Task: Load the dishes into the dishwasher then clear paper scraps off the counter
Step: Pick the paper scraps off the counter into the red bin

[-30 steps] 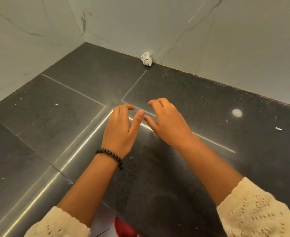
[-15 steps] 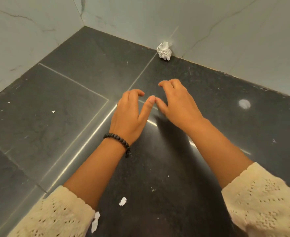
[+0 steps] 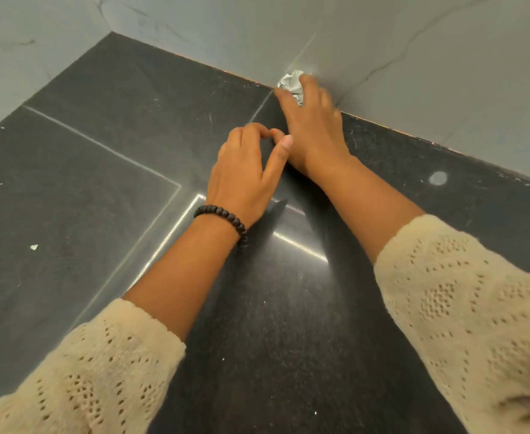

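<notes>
A crumpled white paper ball [image 3: 290,83] lies on the dark counter [image 3: 107,126] right against the grey back wall. My right hand [image 3: 313,126] is stretched out to it, thumb on its left side and fingers over its top and right, touching it while it still rests at the wall. The fingertips are blurred. My left hand [image 3: 244,173], with a black bead bracelet at the wrist, rests on the counter just behind the right hand, fingers curled and spread, holding nothing.
A tiny white paper scrap [image 3: 34,246] lies on the counter at the left. A pale round spot [image 3: 438,177] marks the counter at the right. Grey marble walls [image 3: 414,57] close the counter at the back and left.
My right hand has moved forward from beside the left hand to the paper ball at the wall. The left hand followed a little. The view shifted forward.
</notes>
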